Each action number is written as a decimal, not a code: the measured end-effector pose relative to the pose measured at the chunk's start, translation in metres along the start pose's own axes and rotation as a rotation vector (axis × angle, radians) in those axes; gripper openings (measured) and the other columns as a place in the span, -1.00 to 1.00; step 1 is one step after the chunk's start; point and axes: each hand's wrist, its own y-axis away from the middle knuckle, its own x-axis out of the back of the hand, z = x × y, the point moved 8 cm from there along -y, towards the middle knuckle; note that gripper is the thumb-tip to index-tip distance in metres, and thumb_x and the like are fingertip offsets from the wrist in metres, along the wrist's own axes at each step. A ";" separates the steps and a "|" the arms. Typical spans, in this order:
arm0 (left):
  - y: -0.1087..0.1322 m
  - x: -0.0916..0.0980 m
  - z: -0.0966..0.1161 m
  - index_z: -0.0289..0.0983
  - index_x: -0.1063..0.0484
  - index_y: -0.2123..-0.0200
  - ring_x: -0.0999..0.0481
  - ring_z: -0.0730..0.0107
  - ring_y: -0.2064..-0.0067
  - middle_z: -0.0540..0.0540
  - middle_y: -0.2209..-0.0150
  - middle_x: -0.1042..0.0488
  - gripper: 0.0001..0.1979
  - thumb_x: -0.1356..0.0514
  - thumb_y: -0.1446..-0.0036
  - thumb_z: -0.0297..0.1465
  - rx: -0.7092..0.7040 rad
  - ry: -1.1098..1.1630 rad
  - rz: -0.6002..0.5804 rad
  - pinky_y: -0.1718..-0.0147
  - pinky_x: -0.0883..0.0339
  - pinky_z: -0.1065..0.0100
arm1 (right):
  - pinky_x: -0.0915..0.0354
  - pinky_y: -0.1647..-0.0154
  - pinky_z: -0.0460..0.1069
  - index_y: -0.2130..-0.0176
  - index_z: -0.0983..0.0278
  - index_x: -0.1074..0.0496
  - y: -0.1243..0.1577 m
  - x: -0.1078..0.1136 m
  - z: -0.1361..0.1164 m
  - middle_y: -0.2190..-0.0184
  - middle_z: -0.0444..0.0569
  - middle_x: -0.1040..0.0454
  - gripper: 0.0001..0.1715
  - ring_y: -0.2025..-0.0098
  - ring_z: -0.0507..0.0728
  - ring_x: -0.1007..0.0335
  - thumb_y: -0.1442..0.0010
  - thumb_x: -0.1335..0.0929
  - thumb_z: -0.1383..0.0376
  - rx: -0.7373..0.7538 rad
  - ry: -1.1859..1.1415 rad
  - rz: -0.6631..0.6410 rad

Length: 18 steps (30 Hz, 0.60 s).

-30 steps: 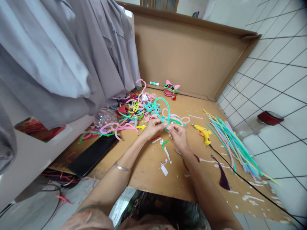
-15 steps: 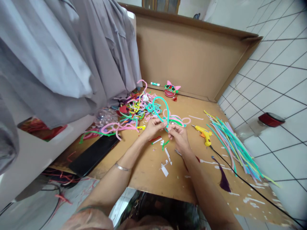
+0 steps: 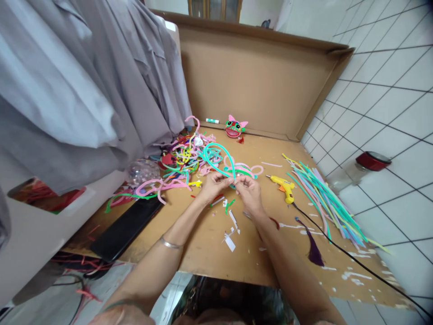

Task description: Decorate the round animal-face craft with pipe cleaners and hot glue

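Note:
A teal pipe cleaner [image 3: 219,146] is bent into a large loop above my hands. My left hand [image 3: 216,186] pinches it from the left, and my right hand [image 3: 248,189] pinches it close beside, fingertips nearly touching. Just behind my fingers lies a pink and green looped piece [image 3: 241,169], partly hidden by them. A tangled pile of coloured pipe cleaners [image 3: 186,153] spreads to the left. White paper scraps [image 3: 230,243] and small green bits lie on the table in front of my hands.
Right of my hands is a yellow glue gun [image 3: 286,187] with a black cord. Beyond it lie straight pipe cleaners [image 3: 328,198] and a purple tassel [image 3: 314,248]. A black phone-like slab [image 3: 126,225] sits left. A cat-faced ornament [image 3: 235,127] stands by the cardboard wall [image 3: 250,81].
The teal loop has tilted to the left and looks wider. My hands still pinch it close together. The whole view has shifted slightly.

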 end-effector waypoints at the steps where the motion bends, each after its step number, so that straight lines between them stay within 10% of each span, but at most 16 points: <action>1: 0.000 0.000 0.002 -0.32 -0.52 0.52 -0.37 0.46 0.45 -0.03 0.51 -0.49 -0.59 -0.48 0.29 -0.11 -0.014 -0.017 0.011 0.42 -0.23 0.40 | -0.04 0.56 -0.11 0.56 0.25 -0.36 0.000 0.000 0.000 0.72 -0.26 -0.24 -0.79 0.63 -0.06 -0.09 0.11 -0.39 0.16 0.000 0.007 0.000; 10: 0.005 -0.004 0.004 -0.29 -0.37 0.53 -0.28 0.50 0.51 0.04 0.58 -0.35 -0.51 -0.34 0.09 0.04 -0.076 -0.096 0.034 0.47 -0.18 0.41 | 0.00 0.57 -0.09 0.65 0.23 -0.27 -0.003 -0.001 0.002 0.75 -0.25 -0.15 -0.54 0.64 -0.04 -0.03 -0.03 -0.37 -0.01 0.080 0.102 -0.086; 18: 0.009 -0.016 0.003 -0.28 -0.30 0.47 -0.22 0.51 0.49 0.07 0.56 -0.28 -0.53 -0.17 -0.14 0.02 -0.128 -0.289 -0.097 0.45 -0.12 0.42 | -0.15 0.50 -0.06 0.50 0.23 -0.40 -0.002 0.005 -0.016 0.60 -0.15 -0.38 -0.72 0.56 0.02 -0.22 -0.05 -0.38 0.09 0.162 0.024 -0.033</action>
